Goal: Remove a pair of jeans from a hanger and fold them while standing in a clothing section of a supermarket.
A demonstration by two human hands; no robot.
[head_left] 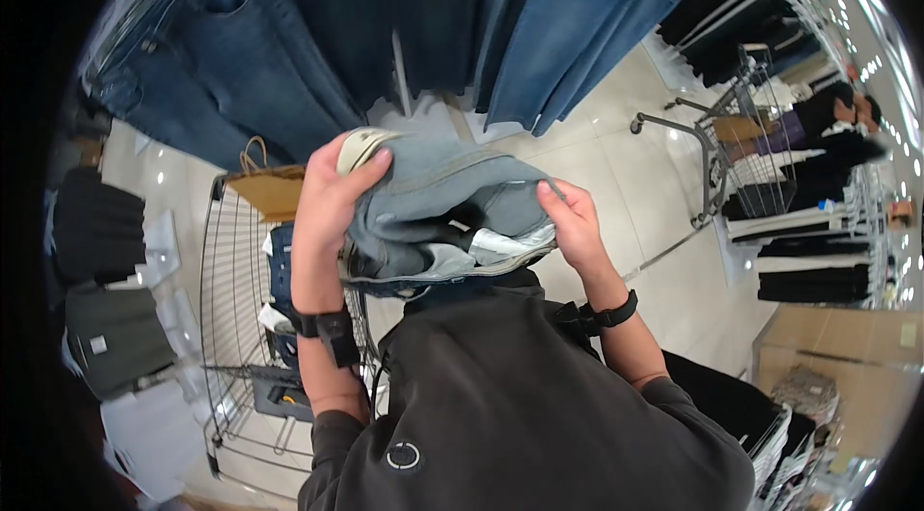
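A pair of jeans (433, 184) is stretched between my two hands in front of my chest. Its waist opening faces up, showing the pale grey-blue inside of the denim and whitish pocket lining. My left hand (325, 193) grips the waistband at a cream-coloured patch or label (364, 147), thumb on top. On the other side, my right hand (573, 222) pinches the edge of the waist between thumb and fingers. The jeans' lower part is hidden beneath the folds.
Hanging blue jeans (577, 20) line the rack ahead. A wire shopping cart (231, 270) with folded denim and a brown paper bag (265, 189) stands at my left. Another cart (712, 145) is to the right, near racks of black clothes (813, 285) and a person (837, 116).
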